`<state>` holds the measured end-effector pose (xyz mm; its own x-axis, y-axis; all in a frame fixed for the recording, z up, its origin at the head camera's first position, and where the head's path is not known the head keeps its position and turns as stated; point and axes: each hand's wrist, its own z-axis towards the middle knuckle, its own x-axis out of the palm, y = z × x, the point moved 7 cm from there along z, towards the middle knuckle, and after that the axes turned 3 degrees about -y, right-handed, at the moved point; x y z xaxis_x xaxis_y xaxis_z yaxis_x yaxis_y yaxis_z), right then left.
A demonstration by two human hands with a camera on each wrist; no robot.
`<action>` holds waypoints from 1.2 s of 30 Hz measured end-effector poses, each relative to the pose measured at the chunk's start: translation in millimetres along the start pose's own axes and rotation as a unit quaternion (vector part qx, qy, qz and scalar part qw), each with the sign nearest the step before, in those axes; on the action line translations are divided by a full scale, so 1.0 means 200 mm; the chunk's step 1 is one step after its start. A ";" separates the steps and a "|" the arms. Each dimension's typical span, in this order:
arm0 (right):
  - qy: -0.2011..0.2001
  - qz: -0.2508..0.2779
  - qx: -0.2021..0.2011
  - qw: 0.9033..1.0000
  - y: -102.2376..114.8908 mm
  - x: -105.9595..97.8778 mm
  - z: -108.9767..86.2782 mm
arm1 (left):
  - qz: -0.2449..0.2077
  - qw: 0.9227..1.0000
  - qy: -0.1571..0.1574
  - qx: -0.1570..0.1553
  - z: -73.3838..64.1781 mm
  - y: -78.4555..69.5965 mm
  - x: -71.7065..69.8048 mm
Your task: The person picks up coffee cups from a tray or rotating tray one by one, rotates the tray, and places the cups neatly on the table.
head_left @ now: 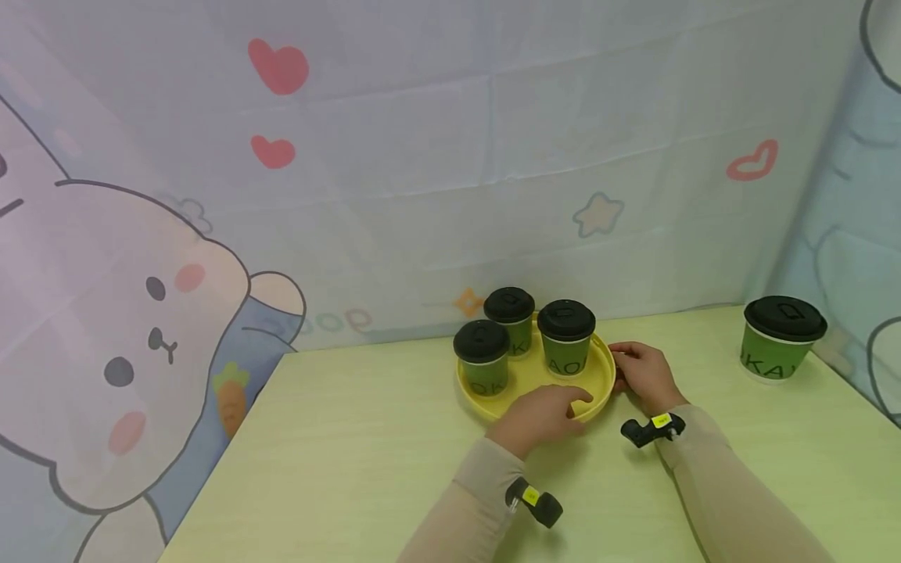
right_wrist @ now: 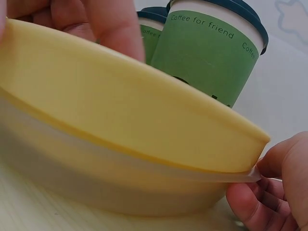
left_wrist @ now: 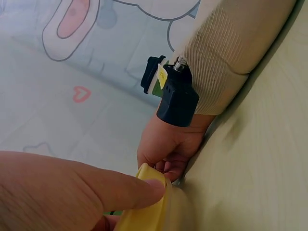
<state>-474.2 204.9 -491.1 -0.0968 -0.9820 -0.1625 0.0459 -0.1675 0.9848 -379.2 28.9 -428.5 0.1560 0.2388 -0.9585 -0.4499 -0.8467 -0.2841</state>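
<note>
A round yellow tray [head_left: 524,381] bears three green paper cups with black lids: a front left cup [head_left: 486,377], a rear cup [head_left: 519,336] and a right cup [head_left: 565,356]. My left hand [head_left: 538,418] grips the tray's near rim, its thumb on the outer wall in the left wrist view and its fingers over the inside. At the right side of the tray, my right hand [head_left: 647,379] pinches the lower edge with curled fingers. The right wrist view shows a translucent whitish band [right_wrist: 96,163] under the yellow wall [right_wrist: 120,106].
A larger green cup [head_left: 774,352] with a black lid stands apart at the table's right end. The pale table [head_left: 352,438] meets a printed cloth backdrop [head_left: 422,156] just behind the tray. Black wrist cameras [head_left: 535,502] sit on both sleeves.
</note>
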 end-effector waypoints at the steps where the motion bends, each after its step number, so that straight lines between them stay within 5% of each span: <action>1: 0.000 -0.001 -0.001 1.000 0.00 0.00 0.00 | -0.001 1.000 0.001 0.002 0.00 0.00 0.00; 23: -0.003 -0.027 -0.001 1.000 0.02 -0.01 0.00 | -0.018 0.996 0.066 0.055 -0.04 0.04 -0.07; 36: 0.008 -0.005 0.000 1.000 0.00 0.00 0.00 | -0.043 0.993 0.099 0.053 -0.09 0.13 -0.09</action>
<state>-473.6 204.2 -490.9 -0.0810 -0.9817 -0.1726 0.0453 -0.1766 0.9832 -377.8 -5.6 -417.4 0.3635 0.2004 -0.9098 -0.5155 -0.7702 -0.3756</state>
